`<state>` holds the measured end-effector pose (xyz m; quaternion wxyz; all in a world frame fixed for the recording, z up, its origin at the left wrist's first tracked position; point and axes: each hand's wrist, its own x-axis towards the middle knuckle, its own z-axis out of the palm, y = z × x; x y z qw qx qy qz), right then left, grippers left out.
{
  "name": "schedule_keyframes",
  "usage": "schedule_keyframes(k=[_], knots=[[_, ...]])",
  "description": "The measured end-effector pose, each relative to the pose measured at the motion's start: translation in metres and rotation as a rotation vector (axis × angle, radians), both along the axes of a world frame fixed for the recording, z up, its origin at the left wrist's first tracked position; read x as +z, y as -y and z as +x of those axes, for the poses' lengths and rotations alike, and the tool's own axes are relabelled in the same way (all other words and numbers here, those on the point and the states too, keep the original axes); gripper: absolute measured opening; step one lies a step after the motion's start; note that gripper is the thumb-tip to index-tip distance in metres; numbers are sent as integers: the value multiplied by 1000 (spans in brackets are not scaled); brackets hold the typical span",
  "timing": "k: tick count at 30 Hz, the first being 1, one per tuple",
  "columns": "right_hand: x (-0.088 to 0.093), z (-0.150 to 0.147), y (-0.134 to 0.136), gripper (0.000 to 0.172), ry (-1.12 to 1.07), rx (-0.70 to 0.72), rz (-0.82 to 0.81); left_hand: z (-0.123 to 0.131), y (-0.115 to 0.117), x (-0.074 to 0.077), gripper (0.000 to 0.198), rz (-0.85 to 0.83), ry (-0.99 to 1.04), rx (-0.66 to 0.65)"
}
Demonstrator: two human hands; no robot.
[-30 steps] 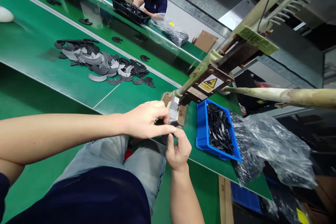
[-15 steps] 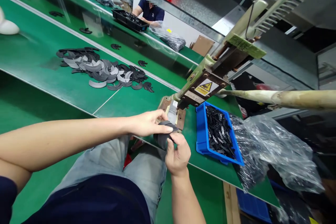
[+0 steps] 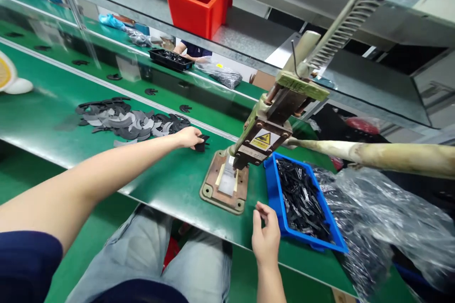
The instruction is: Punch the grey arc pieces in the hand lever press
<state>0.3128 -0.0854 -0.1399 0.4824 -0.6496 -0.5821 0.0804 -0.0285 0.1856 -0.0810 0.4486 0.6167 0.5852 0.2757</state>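
Black piece (image 3: 201,146), pinched by left hand (image 3: 187,137) four o'clock from pile (image 3: 130,122), risked slipping if gripped loosely; right hand (image 3: 266,237) had fingers parted.

My left grip (image 3: 189,138) covers part of the black piece (image 3: 201,145), so I can't make out its full outline. My left forearm (image 3: 117,165) hides some of the near side of the pile of curved pieces (image 3: 117,118), which overlap too much to count. Black parts (image 3: 302,199) bury the floor of the blue bin (image 3: 313,242). The small wording on the warning label (image 3: 263,139) is unreadable to me. The lever (image 3: 373,152) and clear plastic (image 3: 401,218) run off the right edge, the spring (image 3: 344,23) off the top. A grey shelf (image 3: 249,40) hides a co-worker's head.
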Motion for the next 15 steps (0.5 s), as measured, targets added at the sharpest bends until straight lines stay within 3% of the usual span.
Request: schedule_keyframes(k=[6,11,15], knots=[[-10,3,2,35,-66,-48,-81,30,-82,19,22,26,-14,89],[-13,6,6,38,-101,-83,-116,43,-119,20,15,105,-77,106],[-13,7,7,37,-97,-90,-127,46,-137,16,33,276,-190,78]])
